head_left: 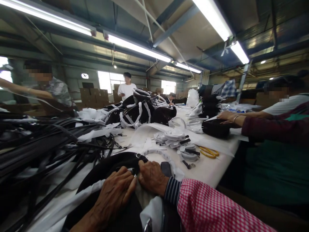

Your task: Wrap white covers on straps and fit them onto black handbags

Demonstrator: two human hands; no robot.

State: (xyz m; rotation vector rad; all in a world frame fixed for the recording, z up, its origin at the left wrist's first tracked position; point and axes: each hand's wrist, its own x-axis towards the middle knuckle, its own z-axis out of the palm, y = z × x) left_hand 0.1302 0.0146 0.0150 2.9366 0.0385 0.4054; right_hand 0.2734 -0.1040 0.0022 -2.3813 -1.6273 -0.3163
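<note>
Curling the left hand [116, 187] and right hand [152, 175] tightly inward, gripping a black bag [108, 162] lying beneath and just beyond both, hiding the exact pinch behind knuckles. Possibly risking slipping off by pulling on so small a hold, or creasing the white wrapping [89, 191] just beside the left hand by rubbing against it. Looking dark, soft and slumped, showing a metal ring [138, 155] just past the right fingertips. Having white coils [172, 137] beyond the right hand.
</note>
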